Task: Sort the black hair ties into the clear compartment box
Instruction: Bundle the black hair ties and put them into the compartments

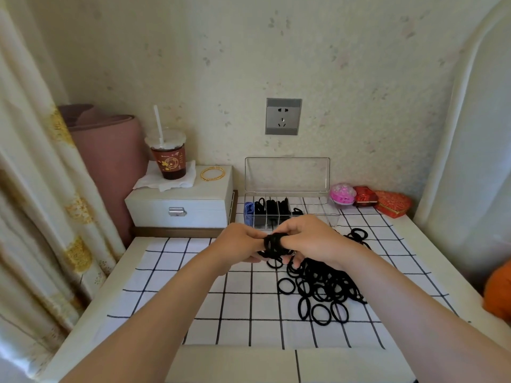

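1. Left hand (pixel 237 243) and right hand (pixel 309 241) together gripped a bunch of ties (pixel 275 243) above the worktop (pixel 235 363).
2. Gathering stage, I judged; next, that bunch needed an empty cell of the box (pixel 318 210) behind.

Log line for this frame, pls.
phase: bundling | left hand: holds bundle | right hand: holds bundle | pile: on cloth | box: open, part filled
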`<action>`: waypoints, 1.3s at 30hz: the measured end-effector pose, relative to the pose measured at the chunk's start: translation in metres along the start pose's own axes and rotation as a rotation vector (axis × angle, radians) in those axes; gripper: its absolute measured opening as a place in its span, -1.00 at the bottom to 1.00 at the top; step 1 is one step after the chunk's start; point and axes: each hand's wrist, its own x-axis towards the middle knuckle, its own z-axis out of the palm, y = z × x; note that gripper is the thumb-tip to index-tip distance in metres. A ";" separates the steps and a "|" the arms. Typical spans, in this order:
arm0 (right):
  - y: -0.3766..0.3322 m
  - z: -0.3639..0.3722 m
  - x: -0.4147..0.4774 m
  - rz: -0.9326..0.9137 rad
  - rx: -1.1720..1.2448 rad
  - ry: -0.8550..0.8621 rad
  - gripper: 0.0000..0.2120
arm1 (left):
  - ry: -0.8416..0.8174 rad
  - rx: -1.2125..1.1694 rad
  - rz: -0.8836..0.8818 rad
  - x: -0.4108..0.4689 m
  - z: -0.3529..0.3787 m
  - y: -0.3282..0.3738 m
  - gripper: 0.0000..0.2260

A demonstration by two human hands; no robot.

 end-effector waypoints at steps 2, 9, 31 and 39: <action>0.000 0.004 0.002 0.003 -0.047 0.013 -0.83 | -0.038 -0.060 -0.018 0.001 0.001 0.001 -0.87; 0.010 0.006 0.011 0.052 -0.175 0.145 -0.87 | -0.242 -0.351 -0.108 0.001 -0.001 0.007 -0.72; 0.015 -0.011 0.007 0.168 0.357 -0.075 -0.63 | -0.075 -0.217 0.074 0.003 0.001 0.004 -0.80; 0.014 -0.011 0.008 0.145 0.448 -0.073 -0.72 | 0.046 -0.229 0.069 0.002 0.001 0.007 -0.84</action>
